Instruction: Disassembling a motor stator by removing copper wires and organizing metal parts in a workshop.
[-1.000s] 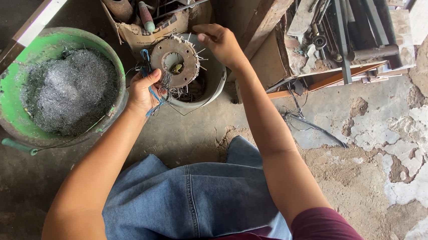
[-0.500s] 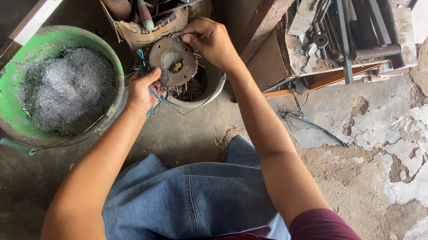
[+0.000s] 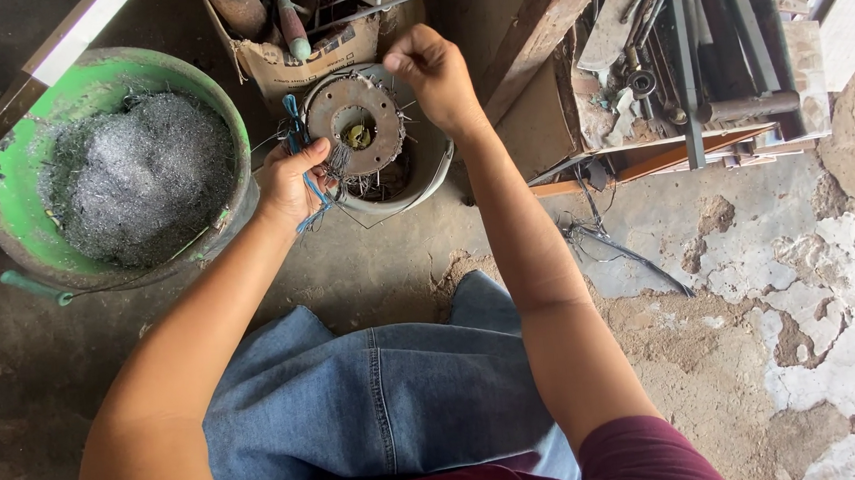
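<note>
A round rusty metal disc (image 3: 355, 123) with thin wire ends sticking out around its rim is held over a small white bucket (image 3: 421, 177). My left hand (image 3: 290, 182) grips the disc's left edge, with a blue cord hanging from the fingers. At the disc's upper right edge, my right hand (image 3: 433, 71) pinches one of the wires. The bucket's contents are mostly hidden by the disc.
A green bucket (image 3: 15, 194) full of grey metal shavings stands at the left. A torn cardboard box (image 3: 286, 54) with tools sits behind the disc. Metal rods and scrap (image 3: 694, 41) lie on a wooden shelf at the right. My denim-clad knee (image 3: 358, 395) is below.
My right hand moved along the disc's upper rim and the disc shifted slightly. The left hand keeps its grip.
</note>
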